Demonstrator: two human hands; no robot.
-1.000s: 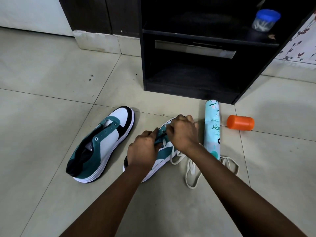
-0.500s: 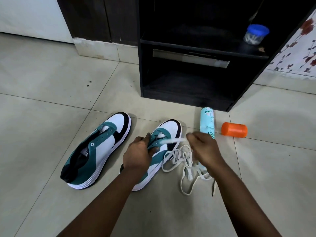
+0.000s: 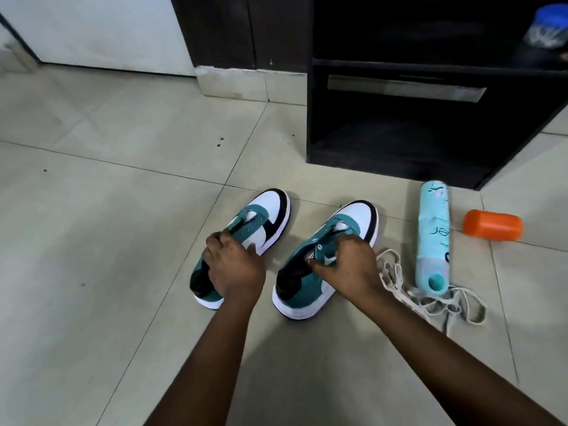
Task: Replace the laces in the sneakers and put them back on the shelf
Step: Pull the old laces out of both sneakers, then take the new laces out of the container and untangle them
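Two white, teal and black sneakers stand side by side on the tiled floor, toes pointing away from me. My left hand (image 3: 235, 265) grips the left sneaker (image 3: 270, 210) at its collar. My right hand (image 3: 347, 265) grips the right sneaker (image 3: 358, 218) at its teal eyelet flap. No lace shows in either shoe's eyelets. A heap of loose cream laces (image 3: 436, 305) lies on the floor just right of my right wrist. The dark shelf unit (image 3: 399, 155) stands beyond the shoes, with its low compartment open.
A pale turquoise spray can (image 3: 433, 232) lies on the floor right of the sneakers, partly on the laces. Its orange cap (image 3: 493, 225) lies further right. A blue-lidded clear jar (image 3: 550, 26) sits on the upper shelf. A white wall and dark cabinet stand behind.
The lace came free and my right hand let it drop on the floor. My left hand moved to the left sneaker, my right to the right one. Both shoes now sit upright and closer together.
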